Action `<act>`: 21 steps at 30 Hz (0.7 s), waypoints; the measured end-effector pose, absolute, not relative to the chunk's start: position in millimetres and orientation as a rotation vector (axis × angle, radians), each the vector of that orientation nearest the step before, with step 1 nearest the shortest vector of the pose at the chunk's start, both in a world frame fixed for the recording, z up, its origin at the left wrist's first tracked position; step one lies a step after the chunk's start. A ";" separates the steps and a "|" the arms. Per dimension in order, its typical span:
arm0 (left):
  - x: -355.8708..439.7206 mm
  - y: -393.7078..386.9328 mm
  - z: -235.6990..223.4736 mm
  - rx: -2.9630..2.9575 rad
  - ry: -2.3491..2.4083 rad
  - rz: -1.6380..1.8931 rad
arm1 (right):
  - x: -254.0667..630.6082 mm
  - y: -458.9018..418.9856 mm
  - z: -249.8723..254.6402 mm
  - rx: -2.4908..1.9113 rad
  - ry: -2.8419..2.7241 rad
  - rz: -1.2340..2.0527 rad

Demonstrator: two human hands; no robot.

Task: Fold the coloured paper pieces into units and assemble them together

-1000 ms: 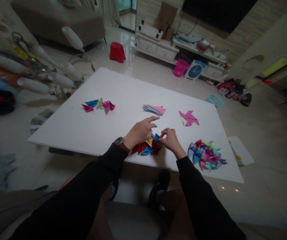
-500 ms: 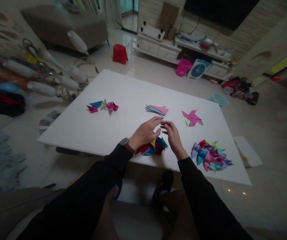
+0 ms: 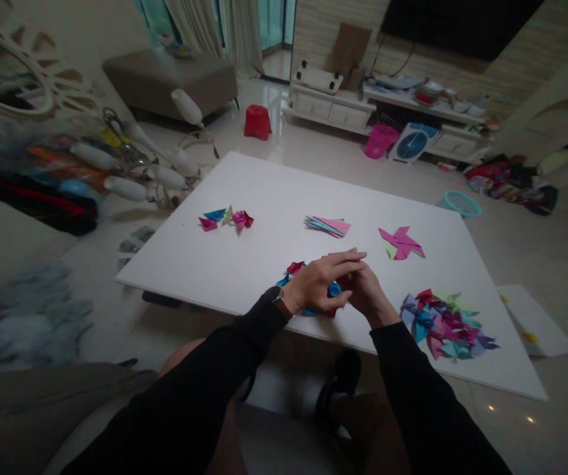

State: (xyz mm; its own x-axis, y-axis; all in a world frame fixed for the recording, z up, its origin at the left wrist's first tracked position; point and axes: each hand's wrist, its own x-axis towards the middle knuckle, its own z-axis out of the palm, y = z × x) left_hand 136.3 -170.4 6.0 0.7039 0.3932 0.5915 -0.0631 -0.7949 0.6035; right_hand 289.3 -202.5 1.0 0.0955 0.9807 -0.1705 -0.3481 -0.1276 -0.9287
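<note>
My left hand point(image 3: 320, 280) is open, fingers stretched out across the fingers of my right hand point(image 3: 367, 290). The right hand is turned partly palm-up, its fingers loosely bent and partly covered by the left; nothing shows in either hand. Beneath them on the white table point(image 3: 274, 191) lies a pile of folded paper pieces point(image 3: 294, 268) in red and blue, mostly hidden by my hands. Just beyond sits a bundle of narrow folded paper strips point(image 3: 328, 226), pink and light blue. A pink and pale-green paper pinwheel shape point(image 3: 402, 243) lies farther right.
At the table's right is a larger heap of colourful folded paper pieces point(image 3: 446, 324). Several more folded pieces point(image 3: 227, 218) lie at the left. A lamp with white shades point(image 3: 125, 188) stands off the left edge, a turquoise basket point(image 3: 462, 203) beyond the far right edge.
My right hand has left the blue piece on the pile, and my hands have come together, the left now lying over the right. The view has shifted, moving the table lower and rightward.
</note>
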 end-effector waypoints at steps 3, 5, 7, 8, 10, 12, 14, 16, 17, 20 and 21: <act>135.4 -171.4 6.3 2.319 0.220 0.993 | 286.1 -207.3 6.2 -1.099 -0.827 1.330; 135.5 -172.3 7.5 2.346 0.221 0.959 | 285.6 -209.2 9.1 -1.098 -0.849 1.300; 135.6 -173.0 9.0 2.359 0.231 0.930 | 285.9 -210.2 10.7 -1.109 -0.875 1.324; 135.6 -173.3 9.5 2.359 0.231 0.925 | 286.3 -210.4 11.2 -1.112 -0.888 1.350; 135.5 -173.7 10.3 2.364 0.227 0.919 | 287.3 -210.8 11.6 -1.107 -0.901 1.376; 135.3 -173.8 10.5 2.381 0.223 0.909 | 288.4 -211.1 11.5 -1.100 -0.899 1.364; 135.0 -173.5 10.1 2.387 0.224 0.919 | 289.1 -211.5 11.0 -1.117 -0.892 1.368; 134.8 -172.8 9.4 2.384 0.224 0.932 | 289.0 -212.2 9.6 -1.151 -0.913 1.411; 134.6 -172.4 9.0 2.386 0.225 0.931 | 289.0 -212.4 8.6 -1.166 -0.934 1.427; 134.4 -171.3 8.2 2.427 0.224 0.889 | 289.6 -212.6 5.5 -1.172 -0.973 1.408; 134.3 -171.1 8.0 2.443 0.225 0.878 | 290.0 -212.5 4.7 -1.164 -0.965 1.394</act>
